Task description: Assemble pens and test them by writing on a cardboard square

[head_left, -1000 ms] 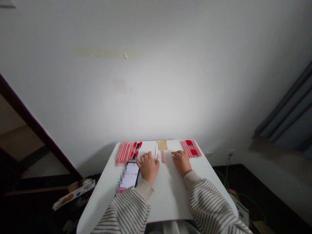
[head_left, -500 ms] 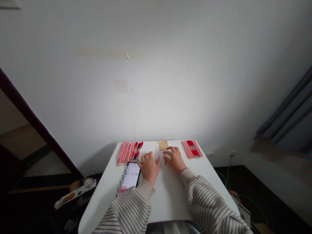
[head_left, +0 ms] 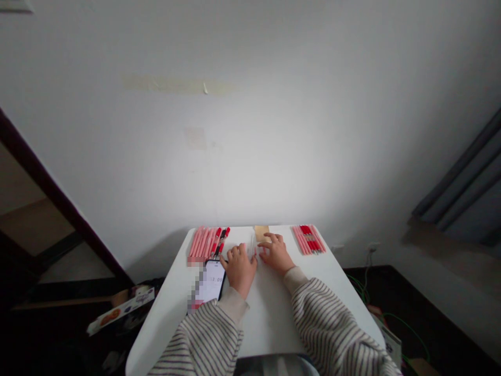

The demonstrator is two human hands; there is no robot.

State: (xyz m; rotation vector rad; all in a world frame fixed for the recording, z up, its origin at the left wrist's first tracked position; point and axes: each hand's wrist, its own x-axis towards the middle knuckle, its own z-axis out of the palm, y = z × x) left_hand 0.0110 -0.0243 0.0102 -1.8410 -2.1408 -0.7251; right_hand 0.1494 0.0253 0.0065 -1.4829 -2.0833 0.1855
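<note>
My left hand (head_left: 240,269) rests on the white table beside the phone, its fingers curled over something pinkish that I cannot make out. My right hand (head_left: 277,255) is just across from it, thumb and forefinger bent close together around a small pink or red piece, too small to name. Between the two hands lies a slim clear-white tube (head_left: 252,243), like a pen barrel. The smartphone (head_left: 214,277) shows a timer display and lies partly under the left forearm. Just beyond it a row of pink, red and black pens (head_left: 204,243) is laid side by side.
A second row of pink and red pens (head_left: 308,239) lies at the table's far right. A yellowish paper square (head_left: 262,233) sits at the back edge of the white table (head_left: 270,324), close to the wall. Green cables (head_left: 360,287) hang on the floor at right.
My right hand has shifted slightly left and away from me, nearer the clear tube. The small red piece below its fingers no longer shows plainly. My left hand has stayed put.
</note>
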